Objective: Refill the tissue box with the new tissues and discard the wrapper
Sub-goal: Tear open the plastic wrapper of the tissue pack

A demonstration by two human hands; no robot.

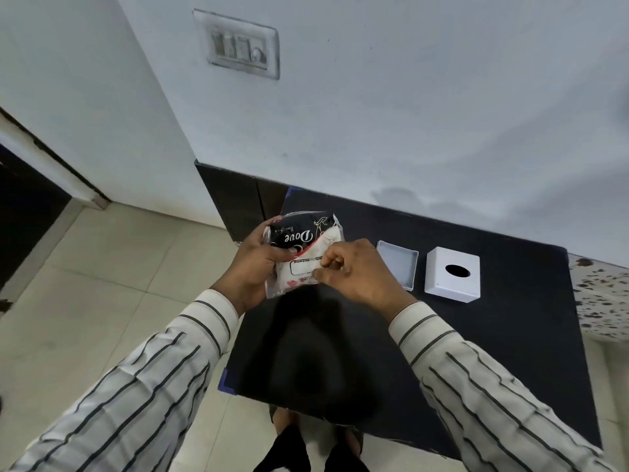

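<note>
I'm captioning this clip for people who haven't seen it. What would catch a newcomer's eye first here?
First, the tissue pack, black and white in clear wrap, held up at centre over the black table: the left hand grips it while the right hand pinches its wrapper. Next, the white tissue box cover with its oval slot stands at right, its open base tray beside it, nearer the hands.

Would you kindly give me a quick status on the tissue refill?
Left hand grips tissue pack; right hand pinches its wrapper. Tissue box in two parts, open on table. Nothing in the way.
</note>
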